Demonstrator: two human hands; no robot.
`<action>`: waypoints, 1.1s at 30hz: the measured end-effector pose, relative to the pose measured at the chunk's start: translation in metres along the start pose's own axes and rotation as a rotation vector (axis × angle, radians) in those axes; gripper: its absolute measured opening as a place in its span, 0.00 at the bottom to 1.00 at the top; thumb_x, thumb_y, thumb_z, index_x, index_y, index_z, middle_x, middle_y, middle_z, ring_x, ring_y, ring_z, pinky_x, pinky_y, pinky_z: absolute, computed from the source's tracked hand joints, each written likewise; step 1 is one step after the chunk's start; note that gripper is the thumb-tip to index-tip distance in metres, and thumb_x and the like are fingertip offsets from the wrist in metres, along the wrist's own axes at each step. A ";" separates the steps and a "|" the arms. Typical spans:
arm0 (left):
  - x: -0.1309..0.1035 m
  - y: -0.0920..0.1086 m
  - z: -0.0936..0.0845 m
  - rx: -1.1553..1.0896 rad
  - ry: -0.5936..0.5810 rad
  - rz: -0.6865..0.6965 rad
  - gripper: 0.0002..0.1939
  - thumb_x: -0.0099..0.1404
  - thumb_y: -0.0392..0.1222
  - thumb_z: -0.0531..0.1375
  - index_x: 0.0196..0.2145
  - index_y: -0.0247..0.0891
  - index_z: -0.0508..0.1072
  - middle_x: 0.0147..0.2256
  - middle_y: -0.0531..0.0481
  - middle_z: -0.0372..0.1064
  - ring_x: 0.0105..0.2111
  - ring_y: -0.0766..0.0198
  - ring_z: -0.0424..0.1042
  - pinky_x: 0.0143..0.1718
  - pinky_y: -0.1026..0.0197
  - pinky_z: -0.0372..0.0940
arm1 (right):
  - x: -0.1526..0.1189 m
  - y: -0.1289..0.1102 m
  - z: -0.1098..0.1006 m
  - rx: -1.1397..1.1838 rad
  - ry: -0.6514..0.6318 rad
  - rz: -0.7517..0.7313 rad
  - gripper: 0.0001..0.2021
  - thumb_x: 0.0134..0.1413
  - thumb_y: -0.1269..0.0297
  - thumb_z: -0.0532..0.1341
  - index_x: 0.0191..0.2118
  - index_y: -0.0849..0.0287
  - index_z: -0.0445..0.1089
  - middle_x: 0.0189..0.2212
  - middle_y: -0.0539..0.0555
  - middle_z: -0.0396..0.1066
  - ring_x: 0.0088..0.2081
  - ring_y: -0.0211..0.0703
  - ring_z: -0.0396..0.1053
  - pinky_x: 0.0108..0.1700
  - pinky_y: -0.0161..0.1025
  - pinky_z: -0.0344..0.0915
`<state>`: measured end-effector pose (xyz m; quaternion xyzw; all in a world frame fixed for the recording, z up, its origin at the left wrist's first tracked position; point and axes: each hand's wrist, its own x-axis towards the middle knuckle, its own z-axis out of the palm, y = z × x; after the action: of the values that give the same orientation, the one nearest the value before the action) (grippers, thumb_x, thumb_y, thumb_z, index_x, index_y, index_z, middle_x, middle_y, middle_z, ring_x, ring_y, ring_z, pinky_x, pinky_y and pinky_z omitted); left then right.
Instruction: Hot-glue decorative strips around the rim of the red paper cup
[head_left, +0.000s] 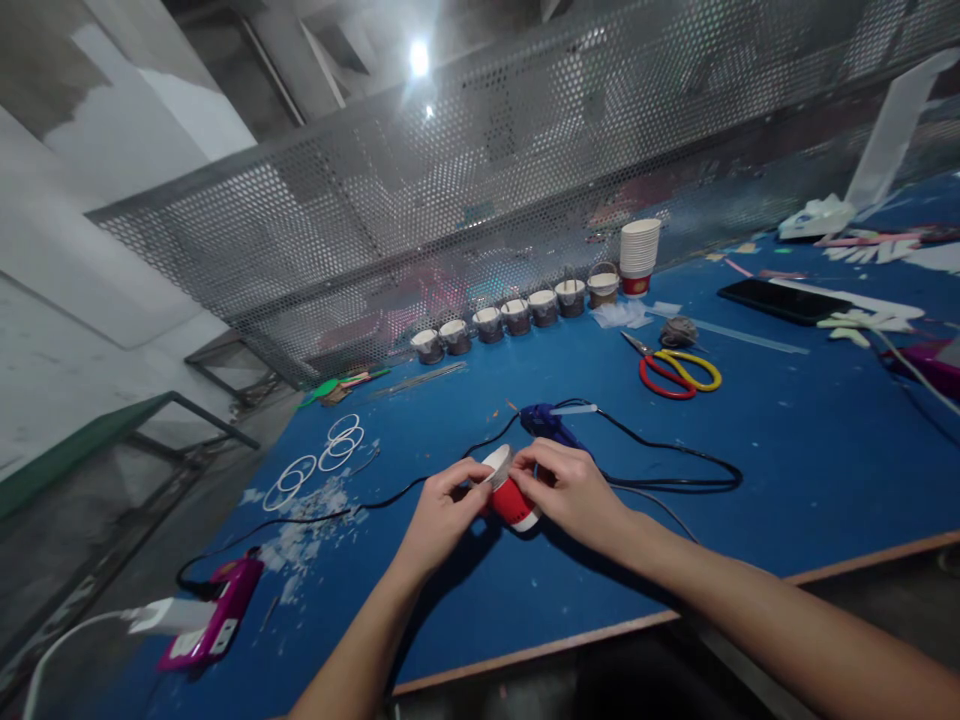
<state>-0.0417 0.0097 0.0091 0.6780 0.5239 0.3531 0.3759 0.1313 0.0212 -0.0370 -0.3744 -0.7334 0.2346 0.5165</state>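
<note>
A red paper cup point(514, 504) with a white base is tilted between my two hands, low over the blue table. Grey material wraps the cup just under its rim. My left hand point(448, 508) pinches the rim area from the left, thumb and fingers closed on it. From the right, my right hand point(564, 485) has its fingertips closed on the grey band and the cup's side. Just behind the hands lies a blue glue gun point(551, 425) with a clear glue stick in its back and a black cord.
Several grey-wrapped cups point(515, 316) line the mesh panel, beside stacked paper cups point(639, 257). Scissors point(679, 373), grey yarn point(678, 332) and a phone point(784, 300) lie to the right. White rings point(341, 443) and a magenta power strip point(217, 615) are at left; the black cord crosses the table.
</note>
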 end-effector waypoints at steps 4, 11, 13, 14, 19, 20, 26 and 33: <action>0.000 -0.001 0.000 -0.031 -0.003 -0.058 0.08 0.55 0.42 0.59 0.25 0.36 0.75 0.20 0.54 0.66 0.21 0.67 0.65 0.25 0.65 0.60 | 0.000 0.001 0.000 -0.011 -0.005 -0.001 0.07 0.56 0.72 0.57 0.29 0.58 0.69 0.27 0.51 0.71 0.28 0.38 0.67 0.31 0.34 0.62; 0.001 -0.004 0.001 -0.080 0.083 -0.080 0.06 0.52 0.40 0.60 0.26 0.35 0.75 0.21 0.54 0.67 0.22 0.67 0.65 0.27 0.65 0.60 | 0.000 -0.003 -0.003 0.013 0.015 -0.037 0.07 0.57 0.71 0.57 0.29 0.59 0.69 0.24 0.50 0.68 0.24 0.36 0.62 0.27 0.33 0.59; 0.002 -0.006 0.001 -0.086 0.100 -0.072 0.06 0.52 0.40 0.61 0.27 0.35 0.74 0.22 0.55 0.67 0.23 0.67 0.65 0.27 0.65 0.60 | -0.001 -0.005 -0.003 0.022 0.018 -0.051 0.07 0.57 0.71 0.56 0.29 0.59 0.69 0.24 0.50 0.67 0.22 0.35 0.61 0.25 0.32 0.58; 0.002 -0.007 0.002 -0.084 0.109 -0.066 0.06 0.52 0.40 0.61 0.27 0.35 0.74 0.22 0.55 0.67 0.23 0.67 0.65 0.27 0.66 0.60 | -0.001 -0.005 -0.003 0.029 0.016 -0.059 0.07 0.57 0.70 0.56 0.29 0.59 0.69 0.24 0.50 0.67 0.22 0.34 0.60 0.25 0.32 0.58; 0.002 -0.009 0.002 -0.038 0.159 -0.016 0.07 0.53 0.42 0.62 0.29 0.35 0.75 0.26 0.52 0.70 0.25 0.67 0.66 0.28 0.65 0.61 | -0.003 -0.006 -0.004 0.044 -0.033 -0.181 0.08 0.60 0.70 0.54 0.33 0.60 0.69 0.25 0.52 0.68 0.25 0.37 0.63 0.27 0.34 0.60; 0.002 -0.009 0.002 -0.030 0.166 -0.002 0.07 0.54 0.42 0.62 0.29 0.36 0.75 0.27 0.52 0.70 0.25 0.66 0.66 0.29 0.65 0.62 | -0.003 -0.006 -0.005 0.038 -0.046 -0.218 0.08 0.60 0.70 0.54 0.33 0.60 0.69 0.26 0.52 0.68 0.25 0.37 0.63 0.28 0.34 0.60; 0.001 -0.011 0.000 -0.026 0.169 0.042 0.07 0.55 0.42 0.62 0.28 0.36 0.75 0.26 0.52 0.69 0.26 0.65 0.66 0.31 0.64 0.62 | -0.004 -0.007 -0.005 -0.020 -0.081 -0.303 0.08 0.60 0.72 0.53 0.36 0.60 0.69 0.27 0.54 0.70 0.25 0.38 0.64 0.28 0.35 0.61; 0.003 -0.011 -0.004 -0.081 0.187 0.045 0.06 0.54 0.41 0.61 0.25 0.36 0.74 0.26 0.52 0.68 0.28 0.64 0.66 0.32 0.63 0.62 | -0.005 -0.011 -0.028 -0.048 -0.007 -0.481 0.09 0.60 0.72 0.55 0.43 0.60 0.70 0.32 0.58 0.75 0.33 0.43 0.73 0.33 0.37 0.68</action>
<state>-0.0496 0.0149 0.0010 0.6380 0.5267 0.4440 0.3443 0.1551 0.0090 -0.0216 -0.2004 -0.8086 0.0888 0.5459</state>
